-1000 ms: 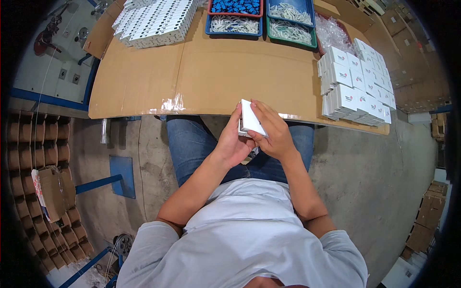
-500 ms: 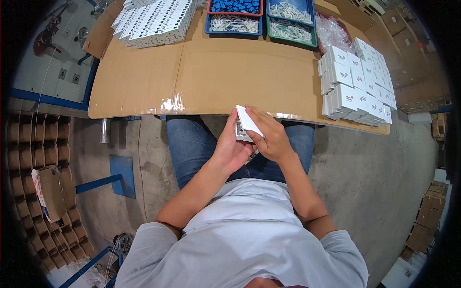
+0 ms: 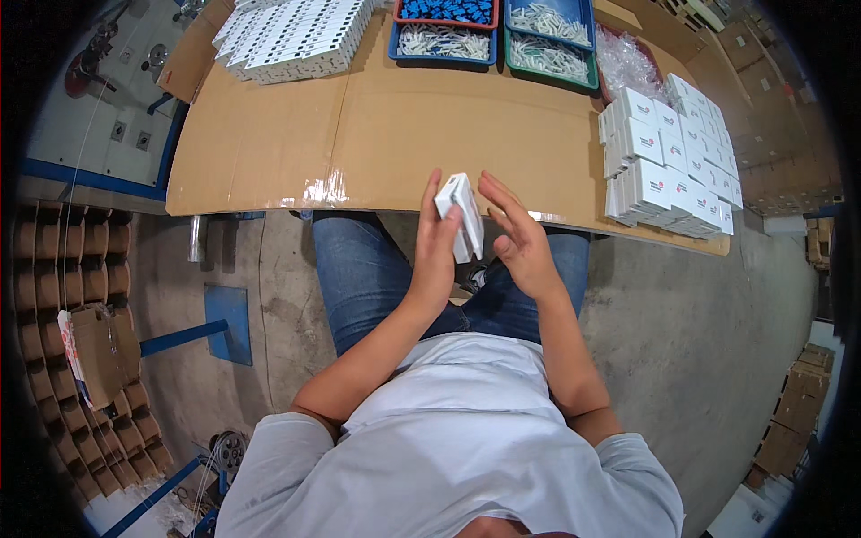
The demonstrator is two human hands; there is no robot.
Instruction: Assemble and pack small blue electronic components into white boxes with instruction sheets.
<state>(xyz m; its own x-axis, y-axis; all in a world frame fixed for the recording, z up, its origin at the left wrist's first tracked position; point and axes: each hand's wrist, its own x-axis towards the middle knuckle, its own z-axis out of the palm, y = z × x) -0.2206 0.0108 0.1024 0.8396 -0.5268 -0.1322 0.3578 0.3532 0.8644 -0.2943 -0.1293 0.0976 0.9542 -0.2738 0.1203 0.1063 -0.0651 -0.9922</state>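
Observation:
My left hand (image 3: 434, 260) is closed around a flat white plastic case (image 3: 463, 220), thumb across its near face and fingers along its left side. The case stands on edge, with a seam running along its length between two halves. Just to its right, my right hand (image 3: 526, 249) is open, fingers spread and raised, a small gap away from the case. Both hands are above my lap at the near edge of the cardboard-covered table (image 3: 466, 125).
Stacked white cases (image 3: 664, 170) fill the table's right end. Rows of white units (image 3: 305, 45) lie far left. At the back are a red tray (image 3: 447, 24) of blue parts, blue trays (image 3: 442, 63) and a green tray (image 3: 552, 82) of white parts, and clear plastic bags (image 3: 628, 63).
My right hand has let go of the case and moved right, its fingers opening. My left hand has turned the case upright on edge and lifted it slightly.

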